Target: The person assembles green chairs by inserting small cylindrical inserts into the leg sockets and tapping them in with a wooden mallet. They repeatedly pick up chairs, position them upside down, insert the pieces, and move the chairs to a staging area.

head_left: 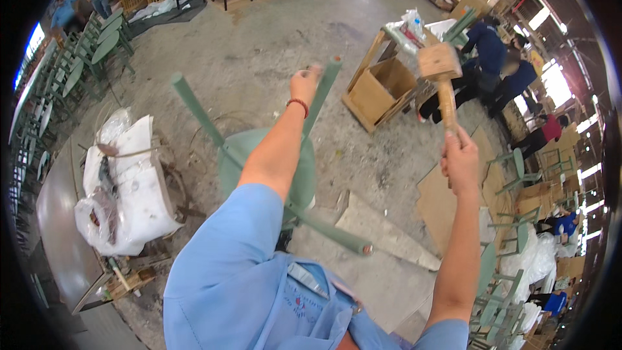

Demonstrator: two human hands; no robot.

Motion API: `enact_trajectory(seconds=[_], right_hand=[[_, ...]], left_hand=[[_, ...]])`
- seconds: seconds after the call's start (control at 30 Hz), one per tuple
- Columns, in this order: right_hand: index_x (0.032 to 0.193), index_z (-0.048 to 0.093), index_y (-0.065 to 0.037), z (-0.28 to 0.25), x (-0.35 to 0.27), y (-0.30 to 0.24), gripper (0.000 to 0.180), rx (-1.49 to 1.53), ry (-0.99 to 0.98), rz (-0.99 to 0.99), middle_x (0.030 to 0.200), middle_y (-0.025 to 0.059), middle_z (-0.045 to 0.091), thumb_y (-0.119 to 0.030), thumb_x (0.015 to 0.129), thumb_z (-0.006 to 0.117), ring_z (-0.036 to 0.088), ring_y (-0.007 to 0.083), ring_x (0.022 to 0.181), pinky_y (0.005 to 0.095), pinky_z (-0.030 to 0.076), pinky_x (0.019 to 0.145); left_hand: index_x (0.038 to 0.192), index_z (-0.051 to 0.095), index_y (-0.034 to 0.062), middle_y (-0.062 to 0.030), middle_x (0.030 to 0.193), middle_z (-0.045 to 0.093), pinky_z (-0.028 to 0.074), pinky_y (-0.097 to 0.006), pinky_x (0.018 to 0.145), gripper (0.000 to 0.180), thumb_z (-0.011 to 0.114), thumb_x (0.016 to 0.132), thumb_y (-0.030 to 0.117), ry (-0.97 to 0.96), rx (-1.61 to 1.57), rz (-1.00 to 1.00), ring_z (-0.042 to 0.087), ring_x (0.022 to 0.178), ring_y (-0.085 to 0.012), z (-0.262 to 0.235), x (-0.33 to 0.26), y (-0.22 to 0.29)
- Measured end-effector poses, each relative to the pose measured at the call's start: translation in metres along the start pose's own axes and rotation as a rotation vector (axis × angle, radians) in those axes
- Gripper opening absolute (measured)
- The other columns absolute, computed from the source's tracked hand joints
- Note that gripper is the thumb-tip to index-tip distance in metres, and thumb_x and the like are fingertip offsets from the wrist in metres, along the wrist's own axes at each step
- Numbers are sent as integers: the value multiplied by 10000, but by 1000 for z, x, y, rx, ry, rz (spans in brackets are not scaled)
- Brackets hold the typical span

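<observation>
My right hand [460, 161] is wrapped round the handle of a wooden mallet [438, 62], its block head raised to the right. My left hand [304, 84] is closed beside the upper part of a green leg [326, 83]; the fingers are blurred, and whatever they hold is hidden. That leg belongs to an upturned green chair or stool [299, 172], whose round seat lies below my left forearm. Another leg [197, 109] points up to the far left, and one [332, 232] slants toward me on the right. My left arm covers part of the seat.
At left, a metal-topped table [61, 214] stands by a padded white surface [133, 188] with plastic wrap. Ahead right are a cardboard box [382, 93] and a workbench, with people in dark clothes [486, 48]. Cardboard sheets [447, 191] lie on the floor; green chairs [110, 45] line both sides.
</observation>
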State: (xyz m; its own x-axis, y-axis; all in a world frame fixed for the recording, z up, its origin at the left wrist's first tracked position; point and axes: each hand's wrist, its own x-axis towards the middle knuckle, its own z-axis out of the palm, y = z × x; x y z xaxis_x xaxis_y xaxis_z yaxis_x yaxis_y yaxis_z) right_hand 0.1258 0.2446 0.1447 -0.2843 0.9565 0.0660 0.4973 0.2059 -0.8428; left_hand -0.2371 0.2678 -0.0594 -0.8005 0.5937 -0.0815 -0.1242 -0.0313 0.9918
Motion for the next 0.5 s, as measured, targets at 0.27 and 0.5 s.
enact_trajectory(seconds=[0.27,0.5], right_hand=[[973,596,-33,0,-137,6,233,200,-82,72,674,10,532,-206,842,681,469,84,473,263,377,418],[1018,607,29,45,-215,-20,324,403,-331,-138,814,75,640,-146,754,677,597,145,707,306,484,657]], left_hand=[[936,553,55,-22,690,501,328,-245,415,322,458,1014,353,-515,-457,-517,427,503,-105,-28,-216,5],[986,560,81,6,676,461,258,-229,369,419,371,1035,451,-852,-43,-278,316,430,-66,-88,-370,122]])
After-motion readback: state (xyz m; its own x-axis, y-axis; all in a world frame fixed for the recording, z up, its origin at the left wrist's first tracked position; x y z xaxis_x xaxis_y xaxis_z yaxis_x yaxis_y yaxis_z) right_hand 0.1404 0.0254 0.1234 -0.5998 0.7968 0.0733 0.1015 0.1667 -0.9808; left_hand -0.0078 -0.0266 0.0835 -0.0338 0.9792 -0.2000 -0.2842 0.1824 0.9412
